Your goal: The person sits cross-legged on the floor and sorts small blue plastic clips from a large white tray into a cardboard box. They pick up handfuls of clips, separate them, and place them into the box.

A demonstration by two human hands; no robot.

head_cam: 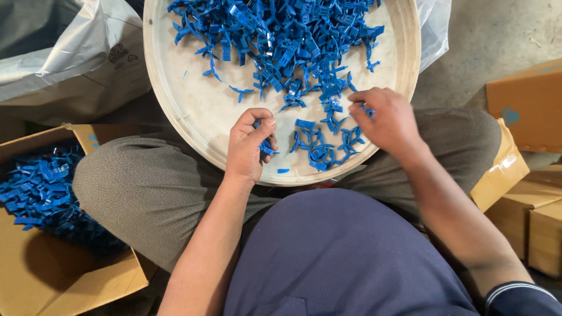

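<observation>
A round cream tray (193, 111) rests on my lap, heaped with several small blue plastic clips (287, 41) toward its far side. My left hand (249, 143) is curled at the tray's near edge, fingers closed on a blue clip (267, 147). My right hand (383, 120) hovers over the near right part of the tray, fingertips pinching a blue clip (367, 111) among loose pieces. A small cluster of clips (325, 143) lies between my two hands.
An open cardboard box (64, 275) at my left holds several blue clips (38, 187). A grey plastic bag (64, 52) lies at the far left. Cardboard boxes (527, 105) stand at my right on the concrete floor.
</observation>
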